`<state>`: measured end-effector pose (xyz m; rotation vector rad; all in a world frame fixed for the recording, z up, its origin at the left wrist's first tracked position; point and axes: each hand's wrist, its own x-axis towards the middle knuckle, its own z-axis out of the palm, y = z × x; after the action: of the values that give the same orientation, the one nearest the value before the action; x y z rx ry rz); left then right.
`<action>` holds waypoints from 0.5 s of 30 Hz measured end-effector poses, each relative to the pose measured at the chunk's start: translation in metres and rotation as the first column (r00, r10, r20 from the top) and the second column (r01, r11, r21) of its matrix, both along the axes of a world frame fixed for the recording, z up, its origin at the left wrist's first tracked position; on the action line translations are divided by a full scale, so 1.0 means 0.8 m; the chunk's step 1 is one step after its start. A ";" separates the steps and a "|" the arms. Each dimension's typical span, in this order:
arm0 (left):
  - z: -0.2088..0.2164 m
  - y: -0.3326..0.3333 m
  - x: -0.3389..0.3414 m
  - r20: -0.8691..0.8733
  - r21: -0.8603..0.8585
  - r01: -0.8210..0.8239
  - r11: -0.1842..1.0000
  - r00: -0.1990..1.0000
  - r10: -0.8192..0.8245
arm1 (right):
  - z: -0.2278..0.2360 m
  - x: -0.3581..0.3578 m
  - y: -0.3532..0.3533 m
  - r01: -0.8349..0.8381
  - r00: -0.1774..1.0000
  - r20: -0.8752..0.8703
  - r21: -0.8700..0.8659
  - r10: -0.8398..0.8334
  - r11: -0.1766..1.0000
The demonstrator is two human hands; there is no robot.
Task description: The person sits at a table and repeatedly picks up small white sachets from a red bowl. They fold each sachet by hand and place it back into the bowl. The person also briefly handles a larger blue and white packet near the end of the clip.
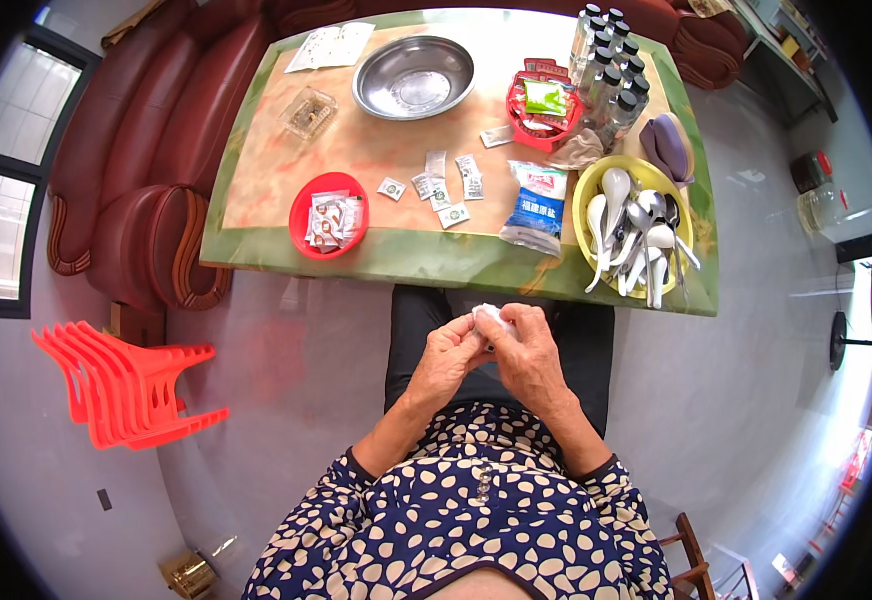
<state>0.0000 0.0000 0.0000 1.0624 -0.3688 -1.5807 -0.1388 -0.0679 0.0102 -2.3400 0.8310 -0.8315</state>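
Pinching in close over the lap, here come both bare hands together: the left hand (443,357) and the right hand (530,357) have their fingertips clamped on one small white wad (496,316) (paper or thin plastic, I can't tell which). It sits right between the two hands, just off the near edge of the green-bordered table (436,248).

Now read that tabletop as a clock, six nearest the person! Just inside six, a cluster of loose small sachets (440,198) lies flat. Over at eight, a round red basket (300,208) has more white sachets piled inside. Swing up to ten, and there's a square clear glass dish (309,112); at eleven, a wide stainless-steel basin (396,75) gleams away.

Two o'clock is the busy corner: a second red basket with a bright green packet (546,97) on top, and close beside it, rows of clear bottles (604,88) with black caps. Down at four, a blue-and-white plastic bag (536,208) lies next to a yellow bowl (581,212) crammed with white and metal spoons (616,190).

Off the table, at nine o'clock from the hands, it's a red slatted plastic chair (151,365); at ten, a burgundy sofa (121,130).
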 end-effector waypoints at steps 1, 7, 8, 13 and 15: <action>0.004 0.001 0.000 0.008 -0.002 0.001 1.000 1.000 -0.001 | 0.000 0.000 -0.002 0.042 0.999 -0.011 -0.002 -0.042 0.999; -0.011 -0.004 -0.003 -0.190 0.001 -0.077 0.997 0.979 0.076 | 0.009 -0.005 0.001 0.025 1.000 0.017 -0.051 -0.024 0.998; -0.010 -0.005 -0.003 -0.212 -0.016 -0.070 0.997 0.975 0.065 | 0.004 -0.002 0.004 0.024 1.000 -0.003 -0.065 -0.024 0.998; -0.003 -0.004 0.039 -0.075 0.031 -0.161 0.987 0.984 0.162 | -0.015 -0.002 -0.007 0.097 0.988 -0.112 -0.103 -0.108 0.990; -0.022 -0.006 0.083 0.099 0.051 -0.291 0.955 0.953 0.285 | -0.015 -0.006 -0.005 0.080 0.990 -0.115 0.026 -0.077 0.996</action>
<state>0.0663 -0.0049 -0.0174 1.1841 -0.2126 -1.2939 -0.1433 -0.0723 -0.0017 -2.3588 0.9825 -0.7169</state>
